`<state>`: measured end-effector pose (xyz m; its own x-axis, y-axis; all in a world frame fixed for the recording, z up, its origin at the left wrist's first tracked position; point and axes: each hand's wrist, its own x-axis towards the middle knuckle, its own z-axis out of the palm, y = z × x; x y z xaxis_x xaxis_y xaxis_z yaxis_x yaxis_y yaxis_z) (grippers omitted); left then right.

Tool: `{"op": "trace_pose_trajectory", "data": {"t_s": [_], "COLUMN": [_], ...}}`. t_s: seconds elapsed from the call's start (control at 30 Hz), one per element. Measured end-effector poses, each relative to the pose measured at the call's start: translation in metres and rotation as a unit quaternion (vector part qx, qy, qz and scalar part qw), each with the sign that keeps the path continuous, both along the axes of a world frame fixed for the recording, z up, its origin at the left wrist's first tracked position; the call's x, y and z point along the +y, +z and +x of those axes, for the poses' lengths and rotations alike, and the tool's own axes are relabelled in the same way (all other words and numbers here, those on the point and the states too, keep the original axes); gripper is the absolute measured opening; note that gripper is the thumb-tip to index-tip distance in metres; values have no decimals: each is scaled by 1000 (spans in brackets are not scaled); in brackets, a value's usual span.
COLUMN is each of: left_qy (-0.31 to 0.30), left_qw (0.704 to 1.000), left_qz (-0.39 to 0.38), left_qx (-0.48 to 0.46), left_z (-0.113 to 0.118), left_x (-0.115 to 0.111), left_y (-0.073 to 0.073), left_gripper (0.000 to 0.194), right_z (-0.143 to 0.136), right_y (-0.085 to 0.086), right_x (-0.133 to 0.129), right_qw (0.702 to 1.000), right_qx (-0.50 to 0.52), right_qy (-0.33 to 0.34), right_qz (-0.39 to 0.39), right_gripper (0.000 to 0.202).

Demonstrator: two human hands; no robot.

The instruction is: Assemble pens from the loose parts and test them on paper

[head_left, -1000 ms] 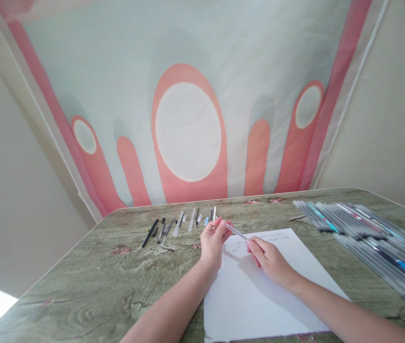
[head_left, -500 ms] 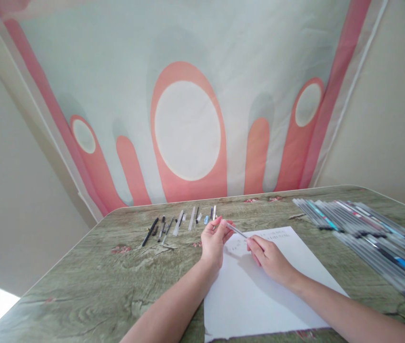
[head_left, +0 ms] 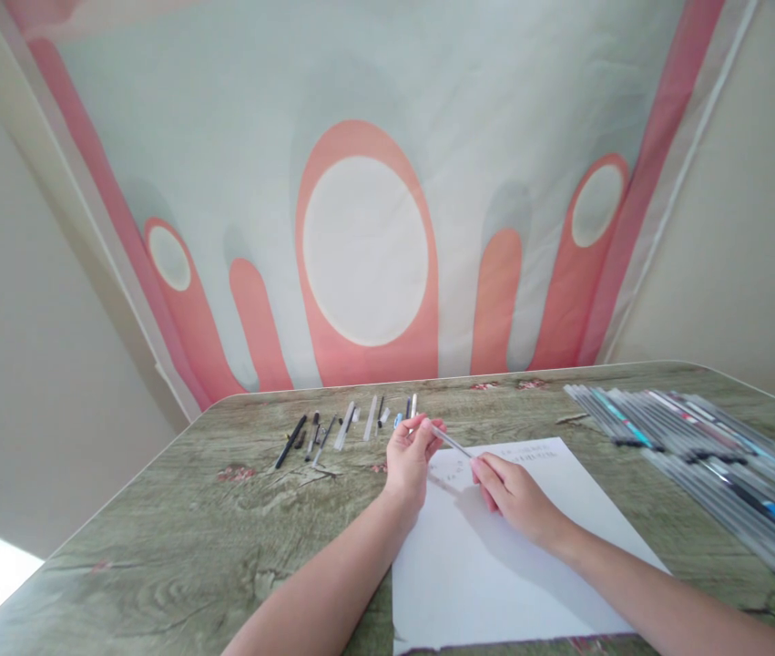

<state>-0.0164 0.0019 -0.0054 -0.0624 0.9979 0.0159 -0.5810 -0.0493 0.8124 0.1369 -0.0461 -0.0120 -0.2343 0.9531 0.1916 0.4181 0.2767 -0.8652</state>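
Note:
A slim, pale pen (head_left: 453, 443) is held slantwise between both hands over a white sheet of paper (head_left: 496, 565). Its upper left end is pinched by the fingertips of my left hand (head_left: 410, 460), beside the sheet's left edge. My right hand (head_left: 511, 492) has its fingers closed round the other end, above the paper. Small dark handwriting shows near the top of the sheet. Both hands cast a shadow on the paper.
Several pens and pen parts (head_left: 344, 425) lie in a row at the back of the wood-patterned table (head_left: 175, 538). Many grey and blue pens (head_left: 721, 456) are laid side by side on the right. Behind the table hangs a pink and pale green patterned cloth (head_left: 469, 109).
The view has shifted slightly, so the table's items appear a little lower and to the right. Both hands keep nearly the same hold on the pen.

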Motion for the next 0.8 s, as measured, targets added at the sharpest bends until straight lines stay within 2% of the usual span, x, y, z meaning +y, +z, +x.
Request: {"op": "trace_pose_trajectory", "data": {"t_s": [0.3,0.43,0.53,0.67,0.8], "left_qy": [6,-13,-50,-131,-208], "left_qw": [1000,999,997,984,969], "left_qz": [-3,-11,-40,-92,-98], "left_qx": [-14,-29,-50,-75,-96], "left_z": [1,0,-1,0,-1], "left_x": [1,0,-2,-6,-9], "left_y": [1,3,6,9,12], "left_gripper": [28,26,25,30,38], "right_z": [1,1,1,0,0], "right_y": [2,1,1,4,5], "right_x": [0,-2,-2,-2,-1], "right_qw": [1000,1000,999,999,999], "right_qx": [11,22,30,36,34], "right_qy": [-5,-9,-11,-2,-9], "right_qz": [6,6,4,0,11], "right_gripper": [34,32,30,28,32]}}
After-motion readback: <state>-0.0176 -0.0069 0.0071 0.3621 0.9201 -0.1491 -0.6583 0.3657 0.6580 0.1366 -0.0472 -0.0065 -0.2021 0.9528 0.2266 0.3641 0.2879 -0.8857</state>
